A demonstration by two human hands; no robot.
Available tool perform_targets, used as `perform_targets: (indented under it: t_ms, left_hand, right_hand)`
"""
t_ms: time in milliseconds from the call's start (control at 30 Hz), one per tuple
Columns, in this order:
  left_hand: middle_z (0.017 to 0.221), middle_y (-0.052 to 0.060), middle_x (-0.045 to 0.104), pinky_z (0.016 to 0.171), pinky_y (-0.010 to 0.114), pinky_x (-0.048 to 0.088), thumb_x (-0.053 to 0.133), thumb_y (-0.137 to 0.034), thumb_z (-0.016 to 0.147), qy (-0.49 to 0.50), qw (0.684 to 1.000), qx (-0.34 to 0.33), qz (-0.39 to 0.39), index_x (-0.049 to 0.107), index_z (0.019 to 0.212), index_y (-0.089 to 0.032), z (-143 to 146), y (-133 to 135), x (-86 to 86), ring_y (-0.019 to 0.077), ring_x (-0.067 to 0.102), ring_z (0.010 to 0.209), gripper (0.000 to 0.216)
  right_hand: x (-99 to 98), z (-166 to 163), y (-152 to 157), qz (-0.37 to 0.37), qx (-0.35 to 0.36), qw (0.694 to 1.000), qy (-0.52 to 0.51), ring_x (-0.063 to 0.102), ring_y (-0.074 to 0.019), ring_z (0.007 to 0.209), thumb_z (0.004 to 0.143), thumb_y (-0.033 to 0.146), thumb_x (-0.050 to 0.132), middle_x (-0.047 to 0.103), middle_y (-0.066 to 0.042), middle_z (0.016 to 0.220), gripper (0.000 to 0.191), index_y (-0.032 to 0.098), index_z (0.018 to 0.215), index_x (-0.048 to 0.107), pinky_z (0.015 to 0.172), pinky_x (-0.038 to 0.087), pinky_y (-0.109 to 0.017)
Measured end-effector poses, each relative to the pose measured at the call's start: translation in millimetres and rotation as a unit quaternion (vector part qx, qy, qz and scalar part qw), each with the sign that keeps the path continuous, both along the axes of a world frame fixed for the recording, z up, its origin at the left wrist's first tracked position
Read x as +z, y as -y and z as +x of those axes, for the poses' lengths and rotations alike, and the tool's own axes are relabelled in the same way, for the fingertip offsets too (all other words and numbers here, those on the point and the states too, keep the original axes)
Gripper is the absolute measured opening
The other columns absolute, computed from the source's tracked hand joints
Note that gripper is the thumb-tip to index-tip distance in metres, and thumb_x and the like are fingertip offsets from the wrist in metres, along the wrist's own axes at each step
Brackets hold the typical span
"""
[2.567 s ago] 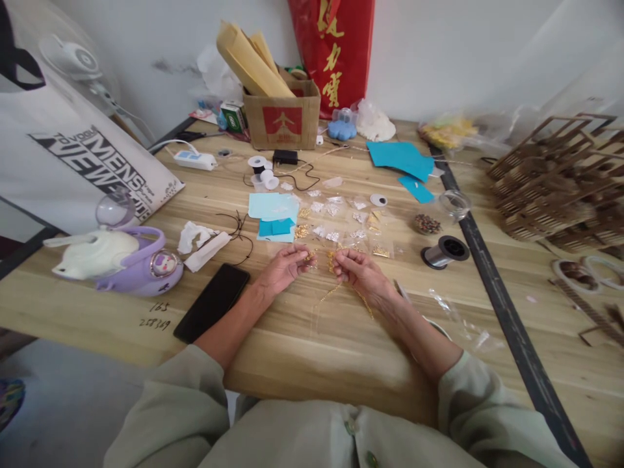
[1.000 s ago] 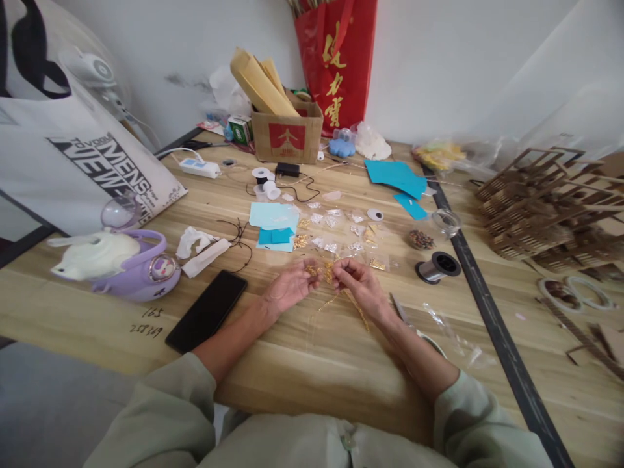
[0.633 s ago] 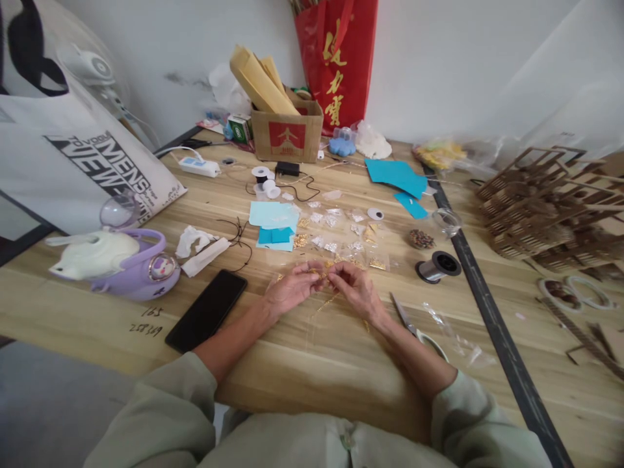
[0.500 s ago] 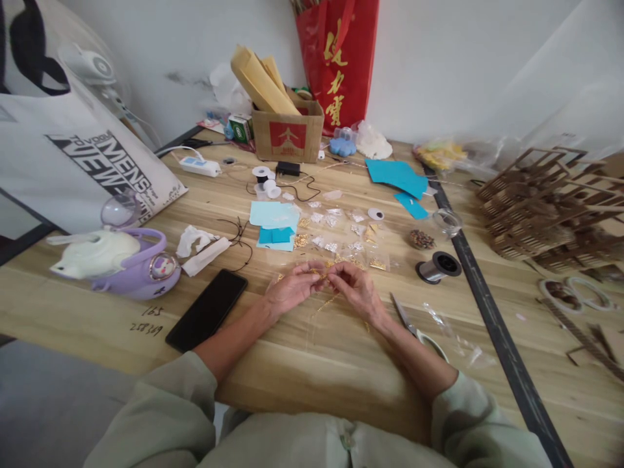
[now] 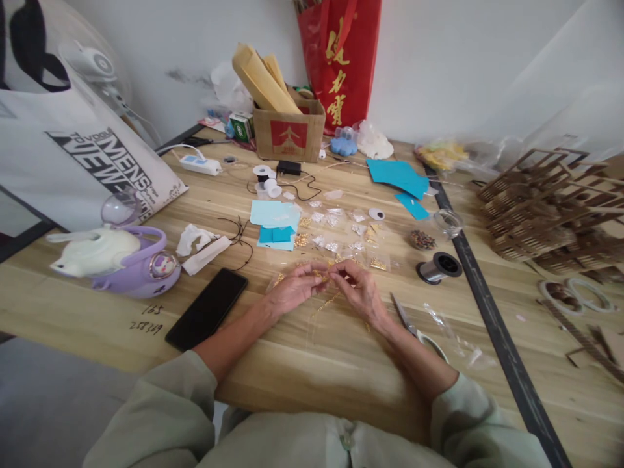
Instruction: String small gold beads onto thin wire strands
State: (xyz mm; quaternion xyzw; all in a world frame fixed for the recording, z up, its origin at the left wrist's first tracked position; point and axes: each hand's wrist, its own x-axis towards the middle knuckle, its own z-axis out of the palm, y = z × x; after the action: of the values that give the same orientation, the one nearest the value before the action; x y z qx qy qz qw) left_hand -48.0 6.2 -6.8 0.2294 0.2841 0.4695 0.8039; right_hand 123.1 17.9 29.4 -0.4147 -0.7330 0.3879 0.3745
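Both hands meet over the middle of the table, fingertips almost touching. My left hand is closed in a pinch on a thin gold chain, which hangs below the fingers toward the tabletop. From the other side my right hand pinches at the same gold strand; its exact hold is too small to make out. Just beyond the fingers lie small clear bags of silver and gold beads or findings. Scissors with pale handles rest to the right of my right wrist.
A black phone lies by my left forearm, with a purple-and-white water bottle farther left. To the right stand a wire spool and a dish of dark beads. Blue cards and a cardboard box are farther back.
My hands stay together at the gold chain, with only a slight shift of the fingers. The view has moved very little.
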Motion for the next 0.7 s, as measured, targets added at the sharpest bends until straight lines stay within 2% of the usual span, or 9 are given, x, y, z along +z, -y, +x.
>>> perform_targets:
  t_ms: [167,467,700]
  left_hand:
    - [0.087,0.006,0.069,0.074,0.026,0.045,0.074,-0.007,0.067,-0.006,1.0,-0.008,0.013,0.067,0.096,-0.012,-0.5,-0.1,-0.2,0.013,0.064,0.076,0.029]
    - [0.087,0.005,0.068,0.072,0.026,0.045,0.074,-0.007,0.067,-0.011,1.0,-0.008,0.024,0.066,0.093,-0.013,-0.8,-1.0,-3.0,0.0142,0.065,0.076,0.028]
    - [0.086,0.006,0.068,0.073,0.026,0.046,0.071,-0.007,0.07,-0.013,0.999,-0.017,0.041,0.067,0.095,-0.013,-0.2,0.6,-2.8,0.0144,0.064,0.078,0.026]
  right_hand:
    - [-3.4,2.5,-1.4,0.039,-0.005,0.999,0.028,0.058,-0.0146,0.069,0.088,0.029,0.054,0.065,-0.004,0.08,0.015,0.019,0.086,0.065,0.061,0.045,-0.026]
    - [-5.4,4.2,-3.4,0.04,-0.002,0.998,0.044,0.057,-0.015,0.068,0.089,0.03,0.053,0.064,-0.004,0.081,0.015,0.019,0.085,0.063,0.061,0.045,-0.027]
    - [-1.9,8.0,-1.2,0.12,0.023,0.986,0.116,0.058,-0.0176,0.074,0.094,0.027,0.046,0.06,-0.007,0.085,0.02,0.021,0.096,0.064,0.065,0.045,-0.029]
